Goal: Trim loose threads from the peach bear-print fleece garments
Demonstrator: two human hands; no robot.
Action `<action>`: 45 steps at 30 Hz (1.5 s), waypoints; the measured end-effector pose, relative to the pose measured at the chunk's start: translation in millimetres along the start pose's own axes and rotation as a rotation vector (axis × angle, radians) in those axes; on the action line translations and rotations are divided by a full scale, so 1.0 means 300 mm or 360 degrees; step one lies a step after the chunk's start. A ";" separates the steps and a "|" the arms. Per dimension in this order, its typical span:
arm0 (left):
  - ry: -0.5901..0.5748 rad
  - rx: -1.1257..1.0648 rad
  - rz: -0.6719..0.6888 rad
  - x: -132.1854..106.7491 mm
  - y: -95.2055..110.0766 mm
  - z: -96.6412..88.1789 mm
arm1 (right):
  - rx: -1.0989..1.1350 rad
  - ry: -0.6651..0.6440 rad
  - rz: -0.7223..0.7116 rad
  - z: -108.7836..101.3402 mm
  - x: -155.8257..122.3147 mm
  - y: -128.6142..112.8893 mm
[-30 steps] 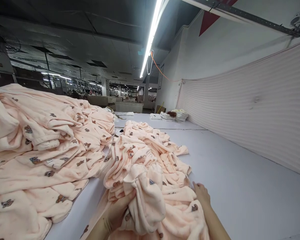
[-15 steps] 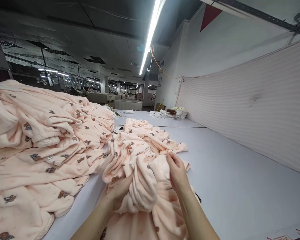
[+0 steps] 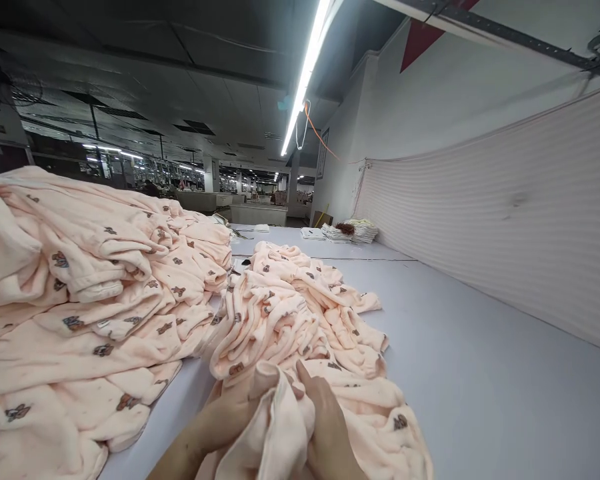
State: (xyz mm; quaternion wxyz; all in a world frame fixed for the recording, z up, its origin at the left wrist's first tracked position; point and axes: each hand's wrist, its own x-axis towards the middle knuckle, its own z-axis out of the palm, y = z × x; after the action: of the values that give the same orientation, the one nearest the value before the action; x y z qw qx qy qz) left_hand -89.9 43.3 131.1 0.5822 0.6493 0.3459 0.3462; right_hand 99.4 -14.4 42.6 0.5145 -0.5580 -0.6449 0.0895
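Note:
Both hands are low in the middle of the head view, gathered on a pale pink fleece garment (image 3: 275,433) with a folded edge raised between them. My left hand (image 3: 235,413) grips the cloth from the left, its fingers partly covered by the fold. My right hand (image 3: 323,413) closes on the same fold from the right, thumb upward. Just beyond the hands lies a crumpled heap of the same pink fleece (image 3: 280,313), printed with small brown and grey animal figures. Cloth also spreads out to the right under my right wrist.
A tall pile of matching pink garments (image 3: 105,293) fills the left side. Everything rests on a pale table (image 3: 480,360). Stacks of folded white cloth (image 3: 363,231) stand at its far end. A striped pink sheet (image 3: 490,213) hangs along the right wall.
My right hand has come down and left, closer to my left hand. The bunched cloth has been lowered and turned, with its edge now upright. More printed fleece lies spread at the right.

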 end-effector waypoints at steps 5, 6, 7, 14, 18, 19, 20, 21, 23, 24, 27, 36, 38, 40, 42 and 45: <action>-0.0457 0.0519 0.0540 -0.084 -0.021 0.033 | -0.0164 0.0135 -0.0528 -0.001 0.086 0.012; -0.0318 0.0459 0.0577 -0.092 -0.059 0.050 | -0.0176 0.0244 -0.0512 0.011 0.101 0.025; -0.0163 0.0362 0.0534 -0.093 -0.103 0.069 | -0.0195 0.0347 -0.0476 0.027 0.114 0.040; 0.0189 -0.0092 0.0205 -0.025 -0.291 0.134 | -0.0354 0.0570 -0.0281 0.162 0.114 0.096; 0.0208 -0.0085 0.0268 -0.062 -0.271 0.109 | -0.0391 0.0340 -0.0381 0.151 0.082 0.062; 0.0218 -0.0058 0.0314 -0.074 -0.266 0.101 | -0.0379 0.0262 -0.0411 0.125 0.080 0.049; 0.0234 -0.0011 0.0394 -0.085 -0.261 0.091 | -0.0346 0.0144 -0.0429 0.089 0.079 0.034; 0.0246 0.0059 0.0496 -0.092 -0.259 0.081 | -0.0301 -0.0012 -0.0447 0.044 0.081 0.017; 0.0209 0.0269 0.0732 -0.096 -0.259 0.063 | -0.0170 -0.0548 -0.0387 -0.060 0.093 -0.023; 0.0154 0.0403 0.0835 -0.093 -0.260 0.057 | -0.0119 -0.0825 -0.0329 -0.111 0.104 -0.046; -0.0005 0.0851 0.0990 -0.082 -0.266 0.058 | -0.0178 -0.0864 -0.0089 -0.212 0.152 -0.120; 0.0281 0.1455 0.1175 -0.097 -0.252 0.093 | 0.0491 -0.0426 0.0195 -0.037 0.190 -0.126; 0.0355 0.1550 0.1195 -0.108 -0.258 0.080 | 0.0657 -0.0132 0.0418 -0.009 0.207 -0.063; 0.0418 0.1677 0.1241 -0.128 -0.296 0.056 | 0.0733 0.0019 0.0608 0.009 0.254 0.008; 0.0497 0.1784 0.1260 -0.167 -0.373 0.015 | 0.0810 0.0108 0.0799 0.027 0.327 0.074; 0.0591 0.1804 0.1157 -0.261 -0.535 -0.084 | 0.0837 0.0168 0.1012 0.070 0.444 0.146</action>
State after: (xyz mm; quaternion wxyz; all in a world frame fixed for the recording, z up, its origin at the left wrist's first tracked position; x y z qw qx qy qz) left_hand -159.5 2.9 -30.2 -0.0678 0.8577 0.3277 0.3904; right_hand 131.1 119.3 77.9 0.6186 -0.5827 -0.3683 0.3770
